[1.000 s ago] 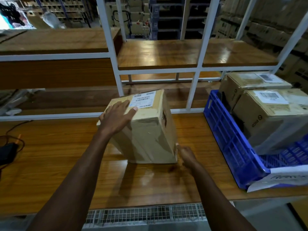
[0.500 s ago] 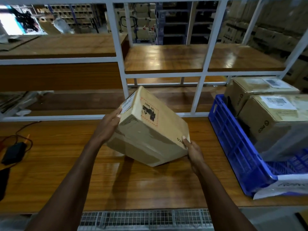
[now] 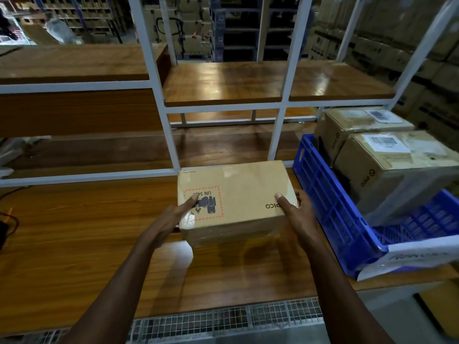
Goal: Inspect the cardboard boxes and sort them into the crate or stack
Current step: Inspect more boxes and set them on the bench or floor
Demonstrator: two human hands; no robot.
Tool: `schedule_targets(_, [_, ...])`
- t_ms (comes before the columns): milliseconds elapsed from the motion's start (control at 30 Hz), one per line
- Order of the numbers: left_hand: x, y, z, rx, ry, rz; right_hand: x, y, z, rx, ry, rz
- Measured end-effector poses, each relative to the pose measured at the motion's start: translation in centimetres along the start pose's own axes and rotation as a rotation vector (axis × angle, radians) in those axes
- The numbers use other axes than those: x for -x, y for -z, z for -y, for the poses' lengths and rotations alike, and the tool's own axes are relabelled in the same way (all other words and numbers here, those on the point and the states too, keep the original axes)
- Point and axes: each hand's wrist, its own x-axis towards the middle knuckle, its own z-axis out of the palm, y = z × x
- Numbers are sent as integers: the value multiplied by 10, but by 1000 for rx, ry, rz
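A brown cardboard box (image 3: pixel 243 194) with a red-dashed hazard label and a PICO print lies flat, held just above the wooden table (image 3: pixel 87 232). My left hand (image 3: pixel 171 219) grips its left near corner, thumb across the label. My right hand (image 3: pixel 298 212) grips the right near corner, thumb on top. To the right stands a blue plastic crate (image 3: pixel 330 207) holding two cardboard boxes: a nearer one (image 3: pixel 392 170) and a farther one (image 3: pixel 357 130), both with white shipping labels.
A white metal frame (image 3: pixel 171 145) with wooden shelves (image 3: pixel 248 83) rises behind the table. A black cable and device (image 3: pixel 3 229) lie at the left edge. White paper (image 3: pixel 409 259) hangs off the crate's near corner. A wire grid (image 3: pixel 223 319) runs below the table's front edge.
The box was standing on end with its shipping label up; both hands tipped and turned it, and now it lies flat with the hazard-label face up, closer to me.
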Motion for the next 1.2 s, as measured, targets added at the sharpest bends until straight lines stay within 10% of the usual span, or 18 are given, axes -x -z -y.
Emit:
schedule_targets(733, [5,-2,22,298,-230,-56,24,16,10,-312,-49,129])
schedule_targets(1200, [-29,-8,48,170,-149,-65,-24,8,7,-21,-34,62])
